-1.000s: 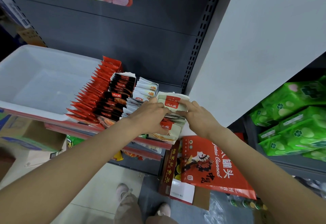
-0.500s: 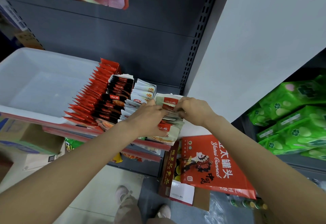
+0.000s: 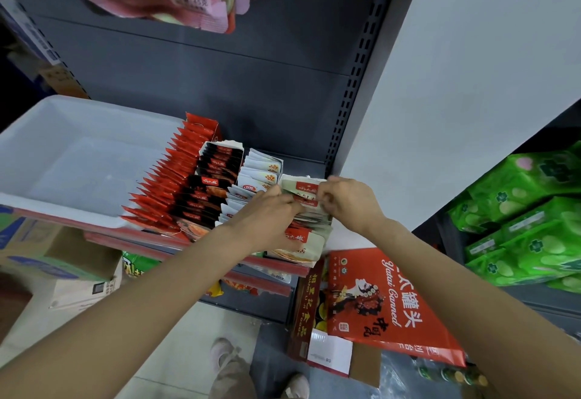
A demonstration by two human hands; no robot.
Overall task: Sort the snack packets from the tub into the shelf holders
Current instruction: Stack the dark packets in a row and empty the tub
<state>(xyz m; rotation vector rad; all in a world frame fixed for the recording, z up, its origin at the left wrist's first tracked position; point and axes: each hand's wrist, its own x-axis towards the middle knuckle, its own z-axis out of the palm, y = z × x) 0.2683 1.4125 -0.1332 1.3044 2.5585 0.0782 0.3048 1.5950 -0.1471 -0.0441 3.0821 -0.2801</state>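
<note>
Both our hands have closed in on the cream packets since a second ago, the right one sliding left onto their top edges.

Our left grip [image 3: 270, 216] curls round the near part of the cream packet row [image 3: 309, 235], while our right grip [image 3: 342, 200] pinches the tops just beside it. Left of both grips stand the white [image 3: 261, 175], black [image 3: 217, 175] and red [image 3: 176, 185] rows, filed on edge, long axis running away from us. Farther left, the tub [image 3: 78, 159] shows no packets, so we judge sorting nearly done; only squaring this last row seems left.
</note>
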